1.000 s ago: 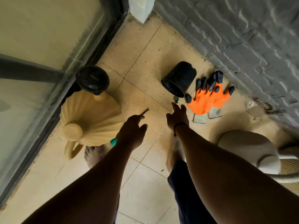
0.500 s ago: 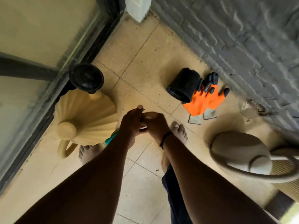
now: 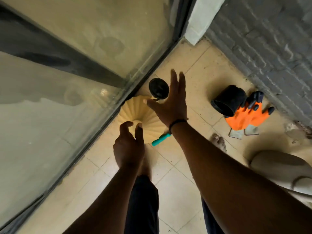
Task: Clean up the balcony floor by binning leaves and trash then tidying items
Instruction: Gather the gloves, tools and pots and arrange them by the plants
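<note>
Tiled floor (image 3: pixel 199 81): both empty hands hover over the ribbed watering can (image 3: pixel 152 120) beside the glass.

Two bare hands are in view, the left hand (image 3: pixel 129 149) and the right hand (image 3: pixel 170 105), both above one cream ribbed watering can (image 3: pixel 135 112) with one black round opening (image 3: pixel 158 88). Right of that can lie one black plastic pot (image 3: pixel 228 100) on its side, one pair of orange gloves with black fingertips (image 3: pixel 248 117) and one beige rounded vessel (image 3: pixel 278 169). One teal-handled tool (image 3: pixel 161 137) lies just beside the can, and two bare feet show, only the right foot (image 3: pixel 218 143) in full.

Both hands (empty) above ribbed watering can (image 3: pixel 135 114).
</note>
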